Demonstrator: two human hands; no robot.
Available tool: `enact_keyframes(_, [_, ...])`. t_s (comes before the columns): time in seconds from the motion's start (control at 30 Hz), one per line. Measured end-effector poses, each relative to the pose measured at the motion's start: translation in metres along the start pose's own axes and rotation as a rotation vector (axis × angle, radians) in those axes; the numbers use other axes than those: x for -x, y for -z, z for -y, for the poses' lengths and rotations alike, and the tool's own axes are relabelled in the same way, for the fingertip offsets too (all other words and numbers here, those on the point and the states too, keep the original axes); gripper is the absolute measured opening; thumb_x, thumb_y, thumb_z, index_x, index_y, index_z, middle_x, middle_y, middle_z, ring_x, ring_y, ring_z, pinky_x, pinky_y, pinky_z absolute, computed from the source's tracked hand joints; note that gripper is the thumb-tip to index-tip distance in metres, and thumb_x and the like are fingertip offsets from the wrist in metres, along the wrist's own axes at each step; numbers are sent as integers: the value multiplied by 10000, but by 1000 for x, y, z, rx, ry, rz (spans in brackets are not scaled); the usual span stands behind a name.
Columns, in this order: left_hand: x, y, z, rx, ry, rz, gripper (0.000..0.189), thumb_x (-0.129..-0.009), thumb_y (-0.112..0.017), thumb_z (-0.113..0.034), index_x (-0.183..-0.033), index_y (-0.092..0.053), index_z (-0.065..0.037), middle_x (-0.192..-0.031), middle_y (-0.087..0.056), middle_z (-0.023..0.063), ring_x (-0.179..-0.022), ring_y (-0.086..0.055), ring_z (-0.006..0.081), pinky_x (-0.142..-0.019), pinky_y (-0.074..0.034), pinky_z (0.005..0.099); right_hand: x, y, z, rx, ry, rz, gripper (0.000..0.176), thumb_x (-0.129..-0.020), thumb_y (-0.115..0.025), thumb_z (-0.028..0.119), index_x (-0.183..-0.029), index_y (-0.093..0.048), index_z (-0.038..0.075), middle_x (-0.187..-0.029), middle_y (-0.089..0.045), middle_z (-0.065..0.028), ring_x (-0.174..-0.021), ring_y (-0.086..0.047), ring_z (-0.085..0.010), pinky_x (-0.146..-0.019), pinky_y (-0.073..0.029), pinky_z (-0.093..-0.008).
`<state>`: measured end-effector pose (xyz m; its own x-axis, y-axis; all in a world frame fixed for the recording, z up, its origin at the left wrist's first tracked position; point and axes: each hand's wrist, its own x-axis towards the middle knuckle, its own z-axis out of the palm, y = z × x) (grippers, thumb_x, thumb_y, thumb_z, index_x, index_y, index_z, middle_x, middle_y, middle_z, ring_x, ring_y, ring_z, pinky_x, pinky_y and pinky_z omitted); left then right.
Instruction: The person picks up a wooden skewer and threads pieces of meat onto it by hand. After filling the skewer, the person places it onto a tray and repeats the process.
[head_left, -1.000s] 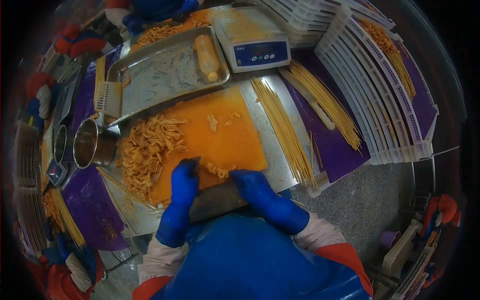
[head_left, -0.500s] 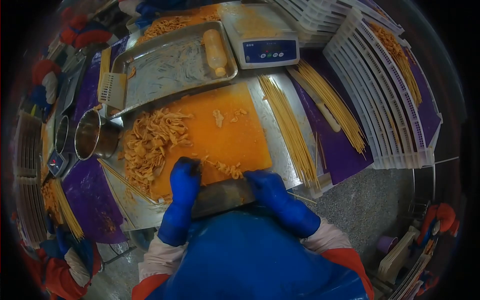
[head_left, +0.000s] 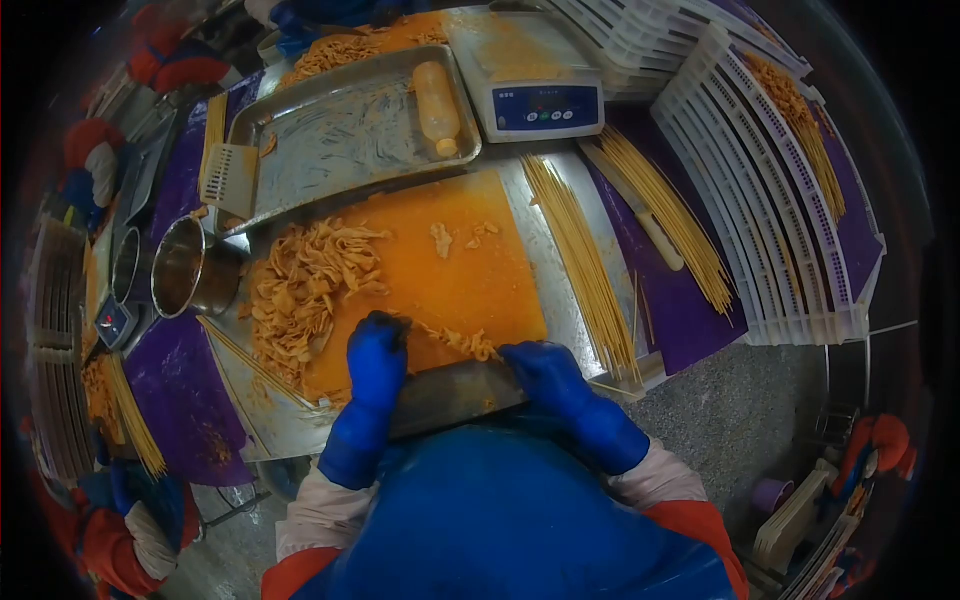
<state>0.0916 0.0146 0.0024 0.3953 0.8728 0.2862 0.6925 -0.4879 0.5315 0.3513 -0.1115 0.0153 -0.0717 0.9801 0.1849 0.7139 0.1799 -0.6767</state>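
Note:
My left hand (head_left: pixel 378 358), in a blue glove, is closed at the near edge of the orange cutting board (head_left: pixel 450 270). Its fingertips pinch the left end of a seasoned meat strip. Opposite it, my right hand (head_left: pixel 543 372), also gloved in blue, is closed around the end of a bamboo skewer, mostly hidden by the fingers. Bunched meat strips (head_left: pixel 468 343) stretch between the two hands, apparently threaded on the skewer. A large heap of meat strips (head_left: pixel 315 275) lies on the board's left side, and small scraps (head_left: pixel 441 240) lie farther back.
Bamboo skewers (head_left: pixel 580 265) lie right of the board, beside a knife (head_left: pixel 660 240) and more skewers. Behind stand a metal tray (head_left: pixel 340 130) holding a bottle (head_left: pixel 436 108), and a scale (head_left: pixel 545 110). A metal pot (head_left: pixel 180 268) stands left; stacked white trays (head_left: pixel 770 200) rise right. Other people work nearby.
The view has shifted slightly, so the table appears a little lower and to the right. Both hands keep nearly the same hold, with the meat still between them.

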Motion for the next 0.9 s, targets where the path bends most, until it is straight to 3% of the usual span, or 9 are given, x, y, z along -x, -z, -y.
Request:
enact_keyframes(0.17, [-1, -1, -7, 82, 15, 22, 186, -786, -674, 45, -939, -753, -27, -915, -657, 167, -843, -653, 347, -723, -529, 382, 4, -18, -7, -85, 51, -72, 232, -880, -630, 101, -1099, -705, 102, -844, -697, -138, -763, -683, -352, -651, -533, -445])
enact_keyframes(0.37, [2, 1, -4, 39, -15, 78, 271, -794, -622, 71, -1003, -751, -44, -976, -667, 179, -873, -659, 363, -741, -538, 390, -19, 6, 13, 173, 175, 82, 245, -807, -603, 60, -1034, -690, 92, -809, -669, -135, -708, -667, -335, -642, -509, -447])
enact_keyframes(0.57, [7, -1, -13, 15, -18, 40, 205, -821, -621, 11, -993, -730, -16, -973, -659, 212, -894, -641, 410, -768, -529, 448, -21, -6, 44, 156, 56, 189, 239, -826, -600, 67, -1050, -684, 57, -865, -678, -175, -765, -676, -367, -672, -522, -469])
enact_keyframes(0.63, [7, 0, -7, 54, -21, 24, 245, -819, -627, 23, -1039, -726, -16, -970, -661, 213, -902, -645, 409, -778, -533, 440, -21, -21, 26, 8, 19, 63, 248, -841, -608, 80, -1075, -683, 45, -910, -687, -197, -813, -684, -382, -697, -534, -468])
enact_keyframes(0.73, [5, 11, -2, 314, 71, -30, 301, -824, -637, 40, -1105, -720, -25, -965, -663, 212, -913, -652, 404, -786, -539, 423, -15, -17, 23, -102, -53, -2, 259, -859, -618, 93, -1103, -680, 30, -965, -695, -218, -871, -691, -396, -723, -550, -456])
enact_keyframes(0.83, [2, 34, -31, 272, 197, -27, 340, -826, -646, 52, -1146, -718, -38, -955, -664, 205, -906, -656, 392, -776, -541, 415, 11, -3, 22, -77, -135, 22, 267, -849, -623, 79, -1103, -684, 27, -963, -697, -216, -863, -692, -394, -711, -551, -452])
enact_keyframes(0.9, [12, 19, -46, 212, -13, 75, 270, -854, -651, 8, -1111, -717, -40, -946, -666, 203, -877, -656, 375, -752, -535, 433, 22, -2, 25, 25, -119, 61, 268, -834, -625, 75, -1091, -688, 31, -945, -696, -207, -834, -689, -387, -693, -545, -452])
